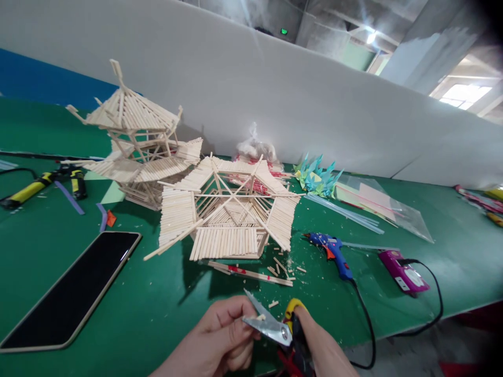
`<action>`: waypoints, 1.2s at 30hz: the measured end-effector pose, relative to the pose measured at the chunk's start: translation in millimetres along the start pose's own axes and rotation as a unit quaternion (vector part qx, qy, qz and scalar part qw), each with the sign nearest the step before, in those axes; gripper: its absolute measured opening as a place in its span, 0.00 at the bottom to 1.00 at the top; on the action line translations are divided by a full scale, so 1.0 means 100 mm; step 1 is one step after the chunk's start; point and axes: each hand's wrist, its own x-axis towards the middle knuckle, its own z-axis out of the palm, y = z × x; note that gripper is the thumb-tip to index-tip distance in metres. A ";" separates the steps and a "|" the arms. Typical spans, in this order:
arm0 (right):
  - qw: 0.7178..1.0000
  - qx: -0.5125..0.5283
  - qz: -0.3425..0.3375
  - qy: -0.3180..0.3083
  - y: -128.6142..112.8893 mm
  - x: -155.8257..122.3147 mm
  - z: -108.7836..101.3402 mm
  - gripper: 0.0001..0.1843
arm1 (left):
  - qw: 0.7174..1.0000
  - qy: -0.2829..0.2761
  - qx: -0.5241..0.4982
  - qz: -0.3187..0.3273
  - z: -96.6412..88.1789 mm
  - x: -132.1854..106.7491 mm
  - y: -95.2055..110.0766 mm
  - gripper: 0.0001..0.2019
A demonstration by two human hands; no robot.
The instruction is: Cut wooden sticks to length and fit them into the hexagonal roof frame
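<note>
Wooden sticks, snipped at the table's (149,309) near edge.
Left hand (220,337) pinches a small stick piece (260,317) between the open blades of scissors (275,327); right hand (320,348) fingers wrap the handles, glue gun (332,251) beyond.

1. The left hand (220,335) sits low in the middle of the view, fingers curled, thumb and fingertips pinched together.
2. The right hand (320,345) lies just beside it, closed in a grip, knuckles up.
</note>
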 end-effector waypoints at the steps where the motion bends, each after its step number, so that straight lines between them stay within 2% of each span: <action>1: 1.000 -0.004 -0.001 0.005 -0.04 -0.02 -0.03 0.22 | 1.000 -0.002 -0.005 -0.008 0.01 0.00 0.01 0.11; 7: 1.000 -0.008 -0.006 0.011 -0.18 -0.06 -0.10 0.24 | 0.997 0.014 0.004 -0.071 0.05 -0.01 0.08 0.09; 10: 1.000 -0.010 -0.004 0.005 -0.18 -0.06 -0.09 0.27 | 0.996 0.012 0.004 -0.086 0.06 0.00 0.10 0.08; 13: 1.000 -0.014 0.004 -0.002 -0.15 -0.05 -0.06 0.26 | 0.995 0.010 0.012 -0.096 0.08 -0.01 0.13 0.07; 18: 0.999 -0.022 0.025 -0.006 -0.08 0.00 0.01 0.21 | 0.996 0.021 0.041 -0.076 0.08 -0.05 0.12 0.06; 23: 0.999 -0.013 0.036 -0.005 -0.05 0.04 0.09 0.21 | 0.997 -0.029 0.043 -0.064 0.03 -0.04 0.10 0.10; 26: 0.999 -0.006 0.039 0.004 -0.06 0.07 0.10 0.23 | 0.994 0.021 0.100 -0.028 0.06 -0.05 0.13 0.13; 28: 0.999 -0.006 0.039 0.011 -0.06 0.08 0.10 0.23 | 0.975 0.088 0.200 0.031 0.11 -0.07 0.15 0.11; 31: 0.999 -0.009 0.038 0.012 -0.03 0.12 0.13 0.22 | 0.907 0.148 0.364 0.149 0.16 -0.11 0.16 0.06; 33: 0.998 -0.020 0.052 -0.008 0.02 0.15 0.18 0.21 | 0.867 0.142 0.431 0.207 0.17 -0.12 0.16 0.09; 36: 0.997 -0.024 0.065 -0.029 0.15 0.20 0.28 0.23 | 0.842 0.082 0.465 0.261 0.18 -0.10 0.19 0.13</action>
